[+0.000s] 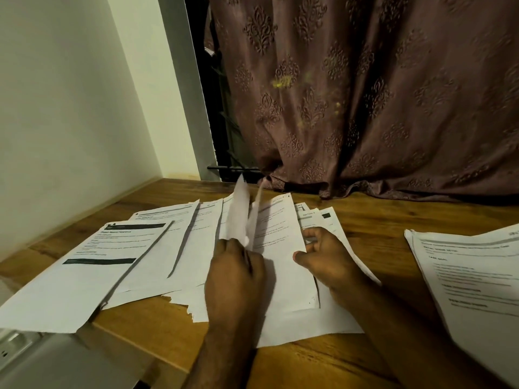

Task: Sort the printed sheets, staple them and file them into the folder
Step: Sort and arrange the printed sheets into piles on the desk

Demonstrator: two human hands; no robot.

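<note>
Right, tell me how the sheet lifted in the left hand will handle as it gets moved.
Probably floppy: the lifted sheet curls and blurs where the left hand pinches its lower edge. It looks light, held up by fingertips alone. It may tear easily, since a sheet lying below already shows a ragged edge.

One view only, head-worn, looking forward and down from close above a wooden table [365, 220]. Wide-angle, edges bowed. Both forearms entering from 6 o'clock, left hand [234, 276] and right hand [327, 255] near frame centre over spread printed sheets [157, 265]. Curtain [365, 94] filling 12 to 3 o'clock, pale wall [70, 108] at 9 to 11. No second view to overlap.
</note>
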